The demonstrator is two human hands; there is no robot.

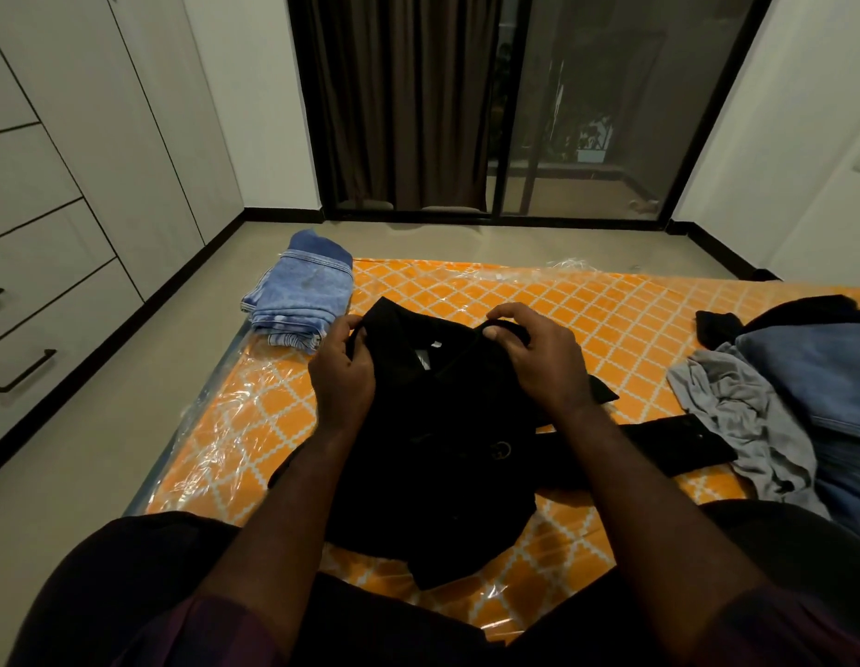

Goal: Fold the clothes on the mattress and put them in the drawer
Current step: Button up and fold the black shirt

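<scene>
- Both forearms reach forward and down. The left hand (pixel 344 373) and right hand (pixel 539 358) are set apart at the shoulders of one black shirt (pixel 433 454), backs of the hands up.
- The left fingers (pixel 351 324) curl round the shirt's left shoulder edge. The right fingers (pixel 510 312) bend over and pinch the collar edge against the thumb.
- The shirt hangs from both grips, and its lower part lies on the plastic-wrapped orange mattress (pixel 587 310) below the fingers.
- One stack of folded denim (pixel 298 300) sits just beyond the left fingers, at the mattress corner; it looks like two or three pieces, though the layers are hard to separate.
- One heap of unfolded clothes (pixel 765 402) lies well out from the right fingers: grey, blue and black pieces, at least three.
- Drawer fronts (pixel 33 339) with two dark handles stand far left of the left fingers.
- Between the two sets of fingers, a white label (pixel 430 351) shows inside the collar. It is too small to read, as is a round emblem (pixel 501 449) lower down.
</scene>
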